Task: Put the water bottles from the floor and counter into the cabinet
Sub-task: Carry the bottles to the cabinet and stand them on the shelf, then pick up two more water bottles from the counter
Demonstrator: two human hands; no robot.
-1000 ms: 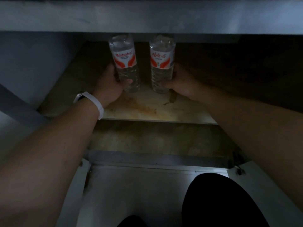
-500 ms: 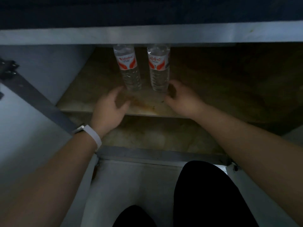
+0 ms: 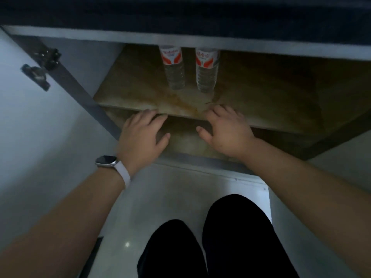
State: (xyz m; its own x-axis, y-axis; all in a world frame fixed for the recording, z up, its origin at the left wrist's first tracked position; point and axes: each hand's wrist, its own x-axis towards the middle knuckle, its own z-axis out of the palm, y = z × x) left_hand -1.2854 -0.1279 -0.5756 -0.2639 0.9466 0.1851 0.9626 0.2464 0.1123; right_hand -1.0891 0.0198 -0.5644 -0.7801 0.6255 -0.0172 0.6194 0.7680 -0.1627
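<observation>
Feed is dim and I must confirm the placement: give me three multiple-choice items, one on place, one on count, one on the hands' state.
1. Where do the water bottles stand? A) on the floor B) on the cabinet shelf C) on the counter
2. How many bottles show? A) one B) two C) four
3. What are the left hand and right hand doing? A) both grip bottles B) one grips a bottle C) neither holds anything
Answers: 1 B, both stand upright on the shelf, behind its front edge. 2 B, left bottle and right bottle, side by side, apart. 3 C, both are open near the shelf's edge, clear of the bottles.
</observation>
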